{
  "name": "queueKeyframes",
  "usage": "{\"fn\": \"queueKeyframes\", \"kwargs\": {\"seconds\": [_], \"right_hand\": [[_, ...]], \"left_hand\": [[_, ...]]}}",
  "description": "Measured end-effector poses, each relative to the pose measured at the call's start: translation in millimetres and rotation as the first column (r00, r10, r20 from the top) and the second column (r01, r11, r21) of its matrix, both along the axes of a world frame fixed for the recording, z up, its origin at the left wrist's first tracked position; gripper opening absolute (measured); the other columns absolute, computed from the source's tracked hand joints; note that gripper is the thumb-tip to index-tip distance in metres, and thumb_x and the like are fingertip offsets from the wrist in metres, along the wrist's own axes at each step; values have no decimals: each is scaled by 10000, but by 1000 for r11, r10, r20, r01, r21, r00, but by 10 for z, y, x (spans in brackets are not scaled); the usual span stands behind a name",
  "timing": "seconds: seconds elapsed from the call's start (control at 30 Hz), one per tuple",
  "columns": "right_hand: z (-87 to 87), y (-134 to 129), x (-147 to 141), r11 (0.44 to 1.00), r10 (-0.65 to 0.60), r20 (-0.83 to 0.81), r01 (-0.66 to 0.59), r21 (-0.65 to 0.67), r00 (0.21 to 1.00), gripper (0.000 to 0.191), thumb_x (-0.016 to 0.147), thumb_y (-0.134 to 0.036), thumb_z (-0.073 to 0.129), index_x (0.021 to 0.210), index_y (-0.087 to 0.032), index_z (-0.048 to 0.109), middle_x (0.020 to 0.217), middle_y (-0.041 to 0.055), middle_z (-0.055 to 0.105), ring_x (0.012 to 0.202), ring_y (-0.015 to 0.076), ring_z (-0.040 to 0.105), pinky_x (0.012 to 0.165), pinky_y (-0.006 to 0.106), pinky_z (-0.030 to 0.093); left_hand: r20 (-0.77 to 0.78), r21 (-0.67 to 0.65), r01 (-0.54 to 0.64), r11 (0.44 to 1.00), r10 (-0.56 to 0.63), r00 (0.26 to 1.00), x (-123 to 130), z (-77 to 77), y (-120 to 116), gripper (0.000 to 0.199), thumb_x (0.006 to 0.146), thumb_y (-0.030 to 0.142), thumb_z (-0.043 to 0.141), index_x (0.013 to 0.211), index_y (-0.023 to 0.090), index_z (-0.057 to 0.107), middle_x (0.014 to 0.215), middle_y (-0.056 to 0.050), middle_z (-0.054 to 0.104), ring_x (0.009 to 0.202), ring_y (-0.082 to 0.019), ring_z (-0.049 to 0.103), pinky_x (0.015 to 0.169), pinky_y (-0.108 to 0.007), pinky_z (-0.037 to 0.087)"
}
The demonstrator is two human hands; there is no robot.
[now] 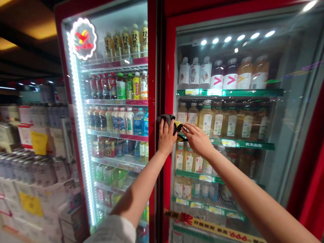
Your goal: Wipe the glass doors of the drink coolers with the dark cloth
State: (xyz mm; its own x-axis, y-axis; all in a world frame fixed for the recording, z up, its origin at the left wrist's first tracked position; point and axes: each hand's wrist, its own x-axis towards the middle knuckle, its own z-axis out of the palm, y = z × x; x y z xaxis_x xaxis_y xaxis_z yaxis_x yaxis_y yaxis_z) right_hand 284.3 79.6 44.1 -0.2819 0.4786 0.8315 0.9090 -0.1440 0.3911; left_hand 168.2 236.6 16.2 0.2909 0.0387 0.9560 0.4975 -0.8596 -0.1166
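Where hands (167,137) touch it, cloth (165,117) bunches, dark grey and yellow.

A shop, with drink fridges (170,67) and shelf price tags (229,143).

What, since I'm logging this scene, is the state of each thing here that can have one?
Cloth: bunched, at the red door frame
Left hand: fingers spread over the cloth
Right hand: at the cloth, grip unclear
Right fridge door: looks shut
Left fridge door: looks shut
Light strip: lit
Round sign: lit
Top-shelf bottles, right fridge: upright
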Motion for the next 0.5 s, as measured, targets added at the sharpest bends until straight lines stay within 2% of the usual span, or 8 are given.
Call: {"fn": "queueKeyframes", "kwargs": {"seconds": [0.03, 0.13, 0.2, 0.33, 0.4, 0.43, 0.5], "right_hand": [[10, -9, 14, 1000, 0, 7, 0, 3, 1000, 407, 990, -75, 447, 1327, -102, 673, 1417, 164, 637, 1357, 263, 554, 1136, 444, 498], [-53, -60, 63, 1000, -1, 42, 1, 5, 999, 402, 977, -74, 483, 1320, -135, 682, 1406, 146, 651, 1352, 262, 560, 1146, 464, 487], [-109, -108, 103, 1000, -13, 71, 12, 10, 997, 390, 967, -77, 507, 1306, -134, 691, 1403, 150, 653, 1346, 271, 567, 1154, 482, 475], [-119, -225, 202, 999, -45, 80, 43, 33, 996, 385, 965, -84, 515, 1293, -156, 704, 1413, 132, 650, 1348, 270, 570, 1153, 481, 476], [-113, -306, 269, 998, -48, 59, 46, 33, 997, 407, 963, -71, 498, 1298, -176, 705, 1421, 123, 646, 1360, 264, 559, 1137, 478, 490], [-122, -355, 306, 999, -46, 48, 44, 31, 998, 418, 959, -64, 492, 1300, -179, 705, 1423, 124, 644, 1365, 263, 555, 1128, 476, 496], [-171, -466, 386, 999, -46, 33, 46, 25, 998, 435, 946, -53, 496, 1308, -177, 700, 1419, 131, 646, 1368, 263, 550, 1118, 472, 502]], "left_hand": [[4, 4, -7, 1000, 7, 1000, -3, 15, -19, 631, 971, 254, 547, 1569, 163, 368, 1638, -173, 377, 1584, -311, 176, 1257, -510, 302], [-43, 34, -25, 999, 27, 999, -37, -90, -54, 627, 963, 256, 565, 1557, 158, 391, 1618, -177, 411, 1580, -317, 194, 1249, -504, 320], [-53, 43, -25, 999, 27, 998, -27, -75, -74, 615, 962, 256, 568, 1548, 162, 409, 1609, -175, 426, 1576, -317, 211, 1248, -497, 322], [58, 8, -8, 1000, 7, 998, 132, 319, -183, 615, 976, 263, 543, 1560, 148, 390, 1613, -182, 415, 1582, -316, 188, 1260, -494, 289], [79, 18, -12, 1000, 11, 997, 210, 426, -239, 631, 975, 273, 545, 1568, 143, 374, 1616, -189, 409, 1583, -325, 182, 1264, -529, 261], [50, 48, -7, 999, 5, 999, 226, 402, -251, 644, 966, 279, 561, 1569, 150, 374, 1615, -186, 412, 1580, -330, 193, 1263, -546, 252], [-81, 152, 36, 988, -24, 996, 204, 213, -232, 672, 933, 288, 618, 1559, 185, 399, 1602, -164, 440, 1565, -329, 248, 1259, -557, 258]]}}
